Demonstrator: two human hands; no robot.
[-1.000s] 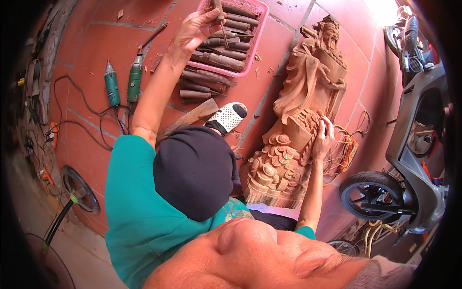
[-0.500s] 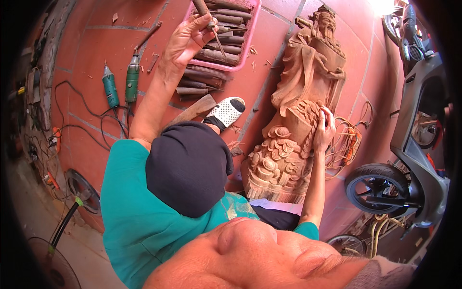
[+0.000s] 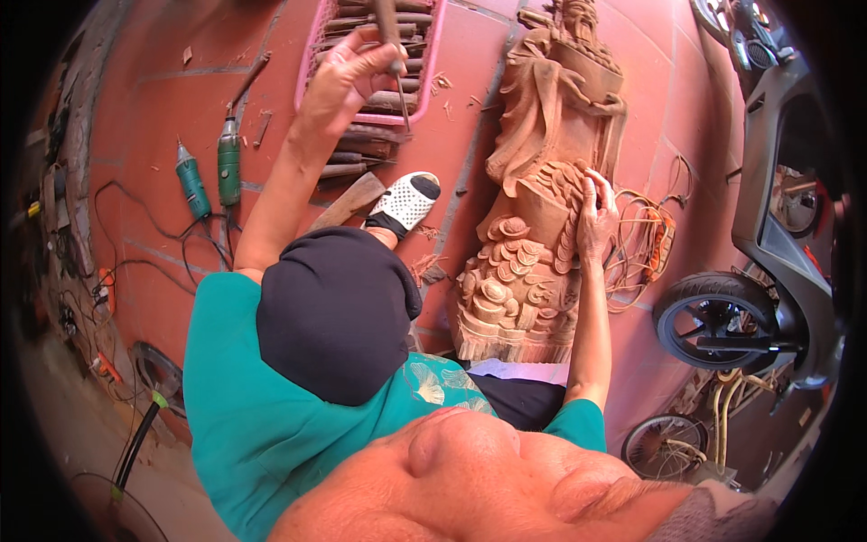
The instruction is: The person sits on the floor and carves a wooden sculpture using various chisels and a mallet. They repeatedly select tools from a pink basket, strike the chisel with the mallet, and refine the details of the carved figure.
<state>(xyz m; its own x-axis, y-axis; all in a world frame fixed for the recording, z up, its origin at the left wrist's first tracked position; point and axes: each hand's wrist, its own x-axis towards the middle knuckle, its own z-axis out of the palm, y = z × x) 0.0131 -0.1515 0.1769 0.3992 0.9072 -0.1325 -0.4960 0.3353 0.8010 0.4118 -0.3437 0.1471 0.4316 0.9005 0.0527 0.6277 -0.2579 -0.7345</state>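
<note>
Left hand (image 3: 350,77) pinches your chisel (image 3: 397,68) near the pink basket (image 3: 435,63) | right hand (image 3: 597,214) rests on your wooden carving (image 3: 551,135) on the floor (image 3: 199,108) | 2 hands apart | chisel likely light, stiff: grip handle (image 3: 386,23); carving probably heavy, relief (image 3: 517,255) fragile

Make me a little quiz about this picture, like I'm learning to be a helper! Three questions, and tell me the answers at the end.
1. Which hand holds the wooden-handled tool?

2. What colour is the tool basket?
A) yellow
B) pink
C) blue

3. True or false: the right hand touches the carved wooden figure.

Key:
1. The left hand.
2. B.
3. True.
</note>
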